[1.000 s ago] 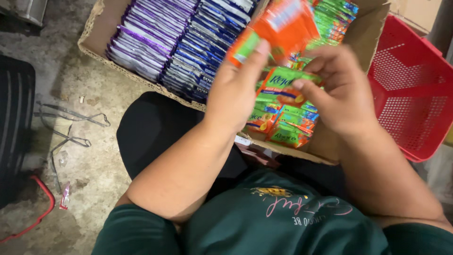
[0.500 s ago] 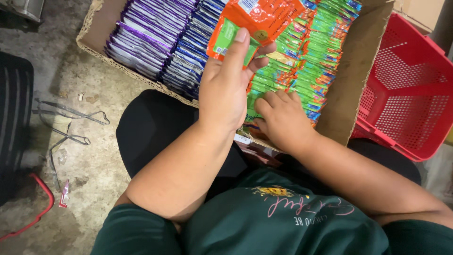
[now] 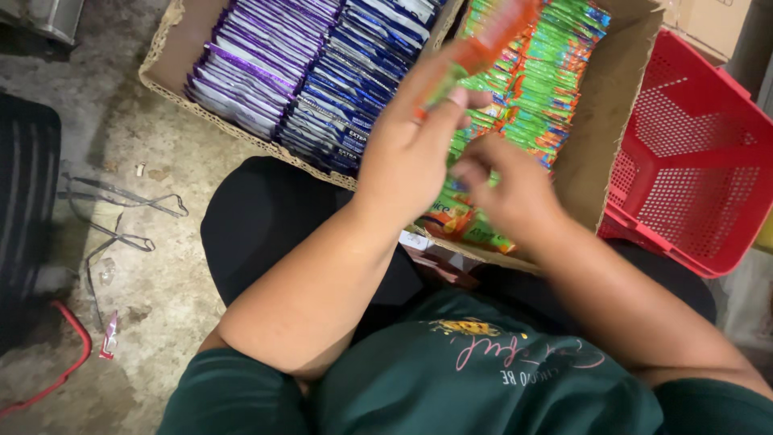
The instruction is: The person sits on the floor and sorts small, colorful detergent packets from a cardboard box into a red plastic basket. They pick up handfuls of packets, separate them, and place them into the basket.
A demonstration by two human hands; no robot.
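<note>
My left hand [image 3: 411, 145] holds up an orange and green sachet strip [image 3: 483, 48] above an open cardboard box [image 3: 612, 121]. My right hand [image 3: 507, 189] sits just to its right, fingers curled over the green and orange sachets [image 3: 547, 89] packed in the box's right section; blur hides whether it grips one. Rows of purple sachets [image 3: 258, 56] and dark blue sachets [image 3: 362, 72] fill the box's left and middle sections.
A red plastic basket [image 3: 700, 161] stands right of the box. On the concrete floor at left lie bent metal wire pieces [image 3: 121, 217], a black object [image 3: 28, 201] and a red curved bar [image 3: 72, 354]. My knees are under the box's near edge.
My right hand dropped from the raised sachets down into the box, then lifted slightly. My left hand stayed raised with the orange and green strip.
</note>
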